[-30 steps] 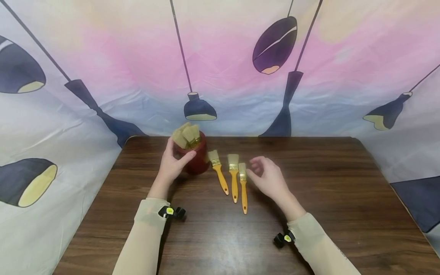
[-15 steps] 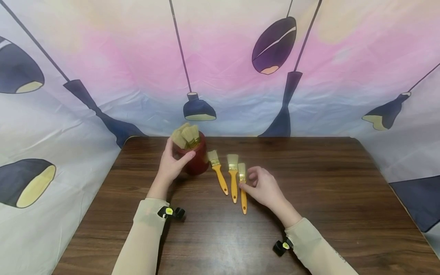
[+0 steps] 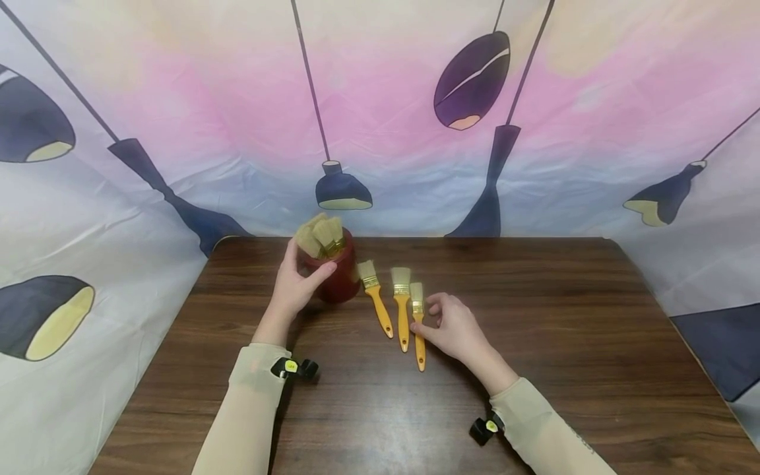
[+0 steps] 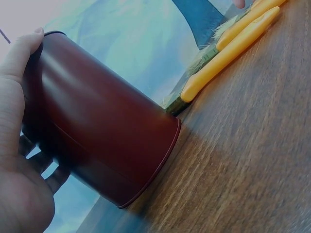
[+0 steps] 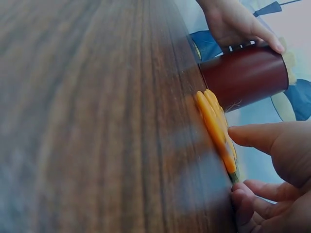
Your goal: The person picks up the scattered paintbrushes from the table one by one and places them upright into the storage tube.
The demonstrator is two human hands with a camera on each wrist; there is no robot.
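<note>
In the head view, my left hand [image 3: 292,280] grips a dark red cylindrical pot [image 3: 341,280] at its left side, thumb near the rim. Several paintbrushes [image 3: 320,235] stand in it, bristles up. The left wrist view has the pot [image 4: 104,116] upright on its base. Three more paintbrushes lie beside it: a left paintbrush [image 3: 382,313], a wider middle paintbrush [image 3: 403,318] and a narrow right paintbrush [image 3: 420,356]. My right hand [image 3: 457,326] is at the narrow one, thumb across its yellow handle. In the right wrist view, its fingertips [image 5: 240,191] are low by the ferrule, spread from the thumb.
The brown wooden table [image 3: 380,415] reaches back to a hanging cloth [image 3: 249,132] printed with dark lamps. Dark camera mounts [image 3: 297,368] sit on both wrists.
My right hand has come down and left from beside the narrow paintbrush's bristles to its handle, with the thumb now over it. My left hand stays on the pot.
</note>
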